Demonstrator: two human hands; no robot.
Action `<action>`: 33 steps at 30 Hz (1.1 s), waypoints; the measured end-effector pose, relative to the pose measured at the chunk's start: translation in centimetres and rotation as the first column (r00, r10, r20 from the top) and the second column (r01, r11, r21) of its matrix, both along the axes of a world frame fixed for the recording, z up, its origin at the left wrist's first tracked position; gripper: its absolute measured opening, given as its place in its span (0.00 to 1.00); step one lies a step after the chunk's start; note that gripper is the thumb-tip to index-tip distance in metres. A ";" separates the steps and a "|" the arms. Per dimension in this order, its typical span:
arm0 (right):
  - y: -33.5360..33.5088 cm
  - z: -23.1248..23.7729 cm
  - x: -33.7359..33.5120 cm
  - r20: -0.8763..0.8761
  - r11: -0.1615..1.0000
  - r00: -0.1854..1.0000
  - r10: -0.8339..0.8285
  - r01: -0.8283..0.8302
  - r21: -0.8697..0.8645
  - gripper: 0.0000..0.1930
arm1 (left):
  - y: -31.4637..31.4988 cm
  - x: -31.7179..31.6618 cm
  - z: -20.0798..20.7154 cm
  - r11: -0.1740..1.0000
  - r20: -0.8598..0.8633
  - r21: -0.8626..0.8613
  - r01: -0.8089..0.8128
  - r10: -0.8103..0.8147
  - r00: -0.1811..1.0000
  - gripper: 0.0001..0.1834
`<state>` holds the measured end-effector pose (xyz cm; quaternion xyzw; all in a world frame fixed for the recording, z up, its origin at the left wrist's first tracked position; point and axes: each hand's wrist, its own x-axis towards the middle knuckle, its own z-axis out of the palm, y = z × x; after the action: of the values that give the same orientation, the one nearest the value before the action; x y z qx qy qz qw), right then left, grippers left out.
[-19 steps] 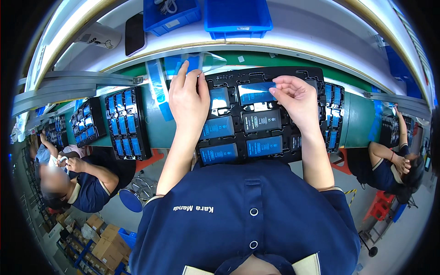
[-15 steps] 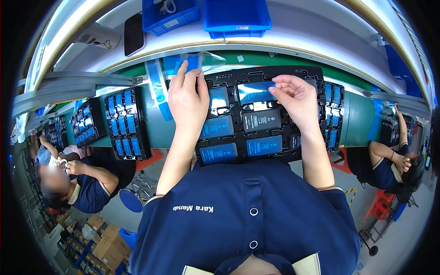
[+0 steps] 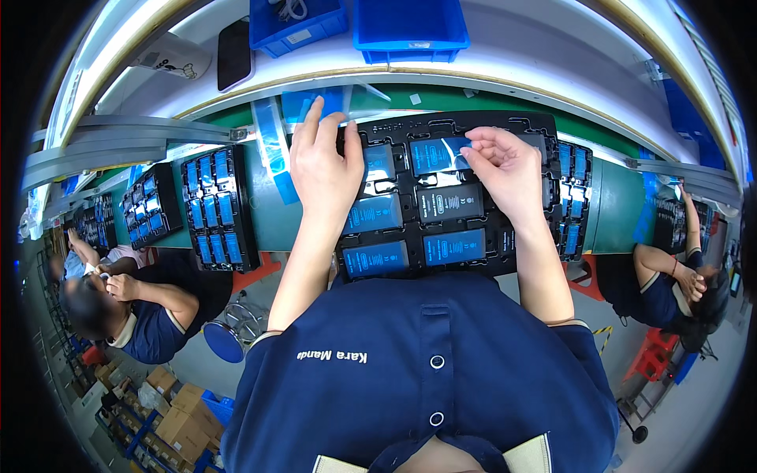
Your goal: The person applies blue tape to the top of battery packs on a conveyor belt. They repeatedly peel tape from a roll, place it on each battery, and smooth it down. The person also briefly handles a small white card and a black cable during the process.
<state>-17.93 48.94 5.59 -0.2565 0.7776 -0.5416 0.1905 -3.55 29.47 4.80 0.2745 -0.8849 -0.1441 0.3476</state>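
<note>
Beside the black tray (image 3: 394, 128) (left hand (image 3: 325, 169) resting there) lie blue film strips (image 3: 272, 150)

Left hand (image 3: 325, 169) flat, palm down, fingers extended forward; right hand (image 3: 505, 169) fingertips pinched, forearms reaching forward

Left hand (image 3: 325, 169) covering the black tray's (image 3: 457, 126) upper-left cells, right hand's fingers (image 3: 481, 154) hiding one blue cell's (image 3: 432, 154) edge, blue bins (image 3: 410, 31) cut off by top edge, cell print too small to tell.
</note>
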 end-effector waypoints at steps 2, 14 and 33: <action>-0.1 0.3 0.2 -0.084 0.999 0.996 0.028 -0.026 0.024 0.13 | 0.1 0.1 0.7 0.999 -0.088 -0.025 0.037 -0.039 0.995 0.10; -0.4 3.8 4.1 0.068 0.754 0.871 0.487 -0.380 -0.536 0.28 | 4.0 4.7 9.8 0.553 0.062 0.291 0.781 -0.825 0.562 0.12; 4.0 5.0 8.7 -0.212 0.800 0.859 0.466 -0.512 -0.313 0.10 | 8.9 9.2 8.5 0.661 -0.102 0.490 0.569 -0.604 0.790 0.06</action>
<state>-9.25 52.92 10.60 -0.5121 0.5832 -0.5891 0.2248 5.65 38.37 13.30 0.0591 -0.8693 -0.4607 0.1690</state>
